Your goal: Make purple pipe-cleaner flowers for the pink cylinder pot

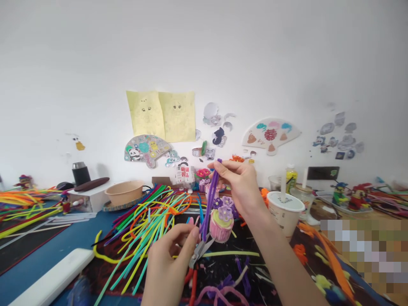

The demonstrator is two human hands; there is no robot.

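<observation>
The right hand (242,180), raised at centre, pinched the top of a bundle of long fuzzy purple pipe cleaners (211,199), which slanted down to the left hand (170,257). That nearer hand had thumb and fingers curled beside the lower end — whether it gripped the strands, I couldn't tell. Red-handled metal scissors (195,256) showed beside it, blades apart — left of a pink fluted cupcake figure (221,227).

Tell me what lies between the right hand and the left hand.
In the head view, purple pipe cleaners run from the right hand down toward the left hand, with open scissors near their lower end.
</observation>
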